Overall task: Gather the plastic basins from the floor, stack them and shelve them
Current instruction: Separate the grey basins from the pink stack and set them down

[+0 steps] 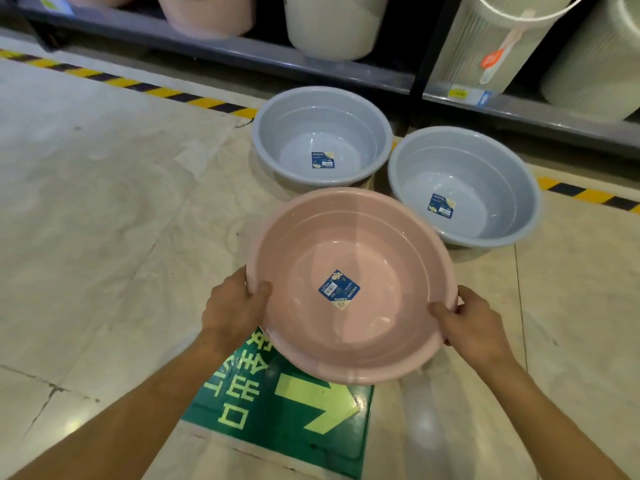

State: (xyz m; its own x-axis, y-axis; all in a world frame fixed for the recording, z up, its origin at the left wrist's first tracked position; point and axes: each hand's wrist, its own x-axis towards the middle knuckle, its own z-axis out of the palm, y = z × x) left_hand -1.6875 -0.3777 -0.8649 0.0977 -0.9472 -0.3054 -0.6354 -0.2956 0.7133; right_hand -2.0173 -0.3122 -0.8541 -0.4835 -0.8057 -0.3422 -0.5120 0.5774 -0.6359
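Left hand (232, 306) and right hand (475, 323) each grasp opposite rims of a round pink plastic basin (351, 285), held above the floor. Two round grey-blue plastic basins (322, 135) (464, 185) sit side by side on the floor, just beyond it.

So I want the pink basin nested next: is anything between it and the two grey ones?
Nothing visible. The pink basin, gripped by the left hand and right hand, faces the empty left grey basin and right grey basin.

Two grey basins, one (322, 136) just left of the other (464, 187), sit upright on the pale tiled floor (104, 202). A green arrow sign (287, 410) and striped hazard tape (131, 84) lie flat on it.
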